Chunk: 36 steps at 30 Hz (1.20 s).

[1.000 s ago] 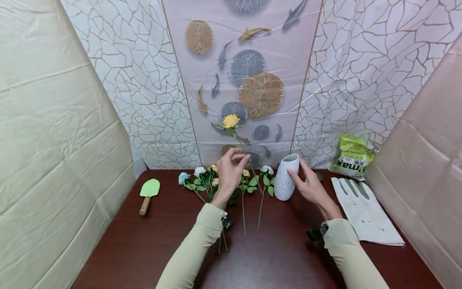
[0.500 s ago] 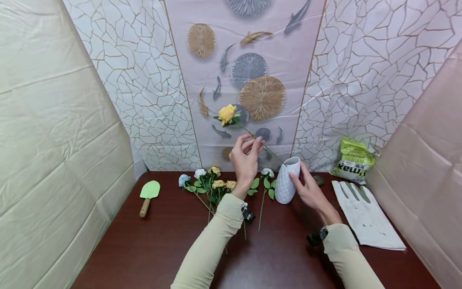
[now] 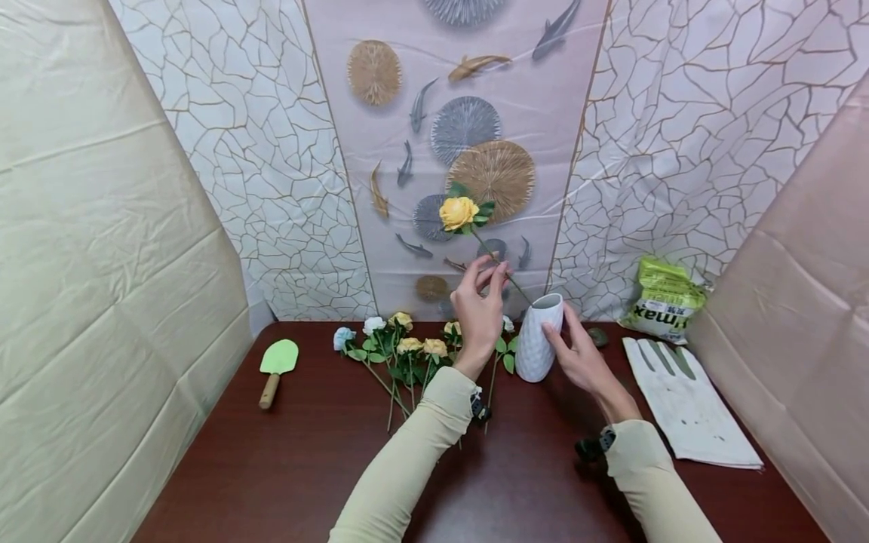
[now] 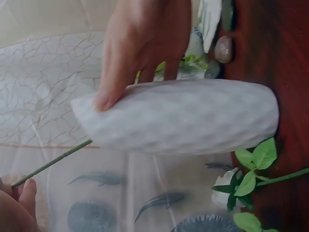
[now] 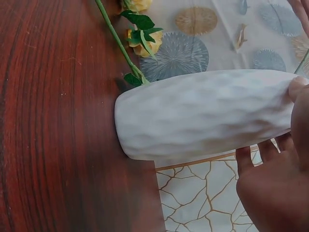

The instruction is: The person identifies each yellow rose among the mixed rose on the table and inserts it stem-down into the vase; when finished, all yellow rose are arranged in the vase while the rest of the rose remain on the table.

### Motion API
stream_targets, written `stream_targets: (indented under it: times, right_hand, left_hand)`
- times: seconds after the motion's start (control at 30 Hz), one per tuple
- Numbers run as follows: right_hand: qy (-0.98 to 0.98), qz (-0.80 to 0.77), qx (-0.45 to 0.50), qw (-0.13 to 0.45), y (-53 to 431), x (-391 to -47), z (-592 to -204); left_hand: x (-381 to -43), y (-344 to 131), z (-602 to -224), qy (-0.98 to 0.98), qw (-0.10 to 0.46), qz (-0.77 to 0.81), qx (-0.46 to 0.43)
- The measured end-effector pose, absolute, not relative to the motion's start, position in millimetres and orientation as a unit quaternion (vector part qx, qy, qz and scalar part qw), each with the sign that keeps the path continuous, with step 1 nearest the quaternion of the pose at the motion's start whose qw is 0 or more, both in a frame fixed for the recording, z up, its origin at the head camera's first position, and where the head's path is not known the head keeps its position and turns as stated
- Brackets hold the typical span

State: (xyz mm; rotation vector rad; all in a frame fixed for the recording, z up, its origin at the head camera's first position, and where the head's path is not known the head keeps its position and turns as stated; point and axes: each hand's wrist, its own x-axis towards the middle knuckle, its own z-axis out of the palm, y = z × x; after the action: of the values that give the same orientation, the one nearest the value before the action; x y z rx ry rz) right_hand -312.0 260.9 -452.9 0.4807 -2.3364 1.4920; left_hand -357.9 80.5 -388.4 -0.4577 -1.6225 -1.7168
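My left hand (image 3: 479,311) pinches the stem of a yellow rose (image 3: 459,214) between thumb and fingers. The bloom points up and to the left, and the stem (image 4: 57,161) slants down so that its lower end is at the mouth of a white dimpled vase (image 3: 538,343). Whether the tip is inside the mouth I cannot tell. With thumb on the near side and fingers behind, my right hand (image 3: 582,354) holds the vase near its rim; the vase (image 5: 207,116) stands on the table, leaning slightly. A white rose (image 4: 226,188) lies beside its base.
Several yellow roses (image 3: 409,345), a white rose (image 3: 373,325) and a blue rose (image 3: 343,338) lie left of the vase. Farther left is a green trowel (image 3: 279,357). On the right are white gloves (image 3: 686,407), a green bag (image 3: 661,302) and stones (image 4: 224,49).
My left hand has carried the yellow rose rightward and tilted it, bringing the stem's lower end to the vase mouth. My right hand keeps its hold on the vase.
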Motion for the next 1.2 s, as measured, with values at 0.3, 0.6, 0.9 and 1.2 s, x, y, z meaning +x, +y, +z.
stream_targets:
  times: [0.3, 0.6, 0.9, 1.2]
  right_hand:
    - [-0.82, 0.522, 0.168, 0.166, 259, -311, -451]
    - [-0.807, 0.533, 0.183, 0.176, 266, -327, -471]
    - [-0.816, 0.526, 0.179, 0.16, 260, -313, -452]
    - [-0.82, 0.526, 0.164, 0.158, 271, -335, -481]
  left_hand:
    - [-355, 92, -406, -0.681, 0.317, -0.628, -0.203]
    - [-354, 102, -415, -0.73, 0.286, -0.586, -0.204]
    - [-357, 110, -423, -0.794, 0.277, -0.506, -0.193]
    - [-355, 105, -433, -0.815, 0.254, -0.475, -0.214]
